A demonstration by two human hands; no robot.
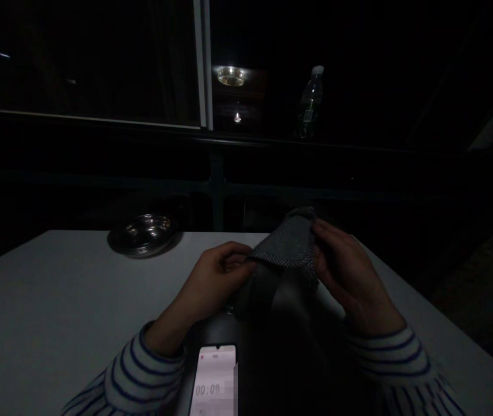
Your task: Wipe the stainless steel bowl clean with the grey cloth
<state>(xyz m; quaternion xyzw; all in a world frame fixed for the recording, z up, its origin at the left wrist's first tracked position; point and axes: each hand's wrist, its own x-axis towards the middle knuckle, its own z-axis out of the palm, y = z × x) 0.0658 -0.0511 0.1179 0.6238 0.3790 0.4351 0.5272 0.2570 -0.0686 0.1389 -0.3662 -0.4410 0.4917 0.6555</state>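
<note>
Gray cloth (287, 242): held at opposite edges by left hand (214, 277) and right hand (344, 268), hands apart (even tension best kept), just beyond phone (214, 378).

Phone (214, 381) and striped sleeves (142, 375) cut off by bottom edge, phone screen partly blurred out; dark rounded object (264, 294) below grey knit cloth (290, 242) too dim to identify; plastic bottle (310, 107) label too small to read
</note>
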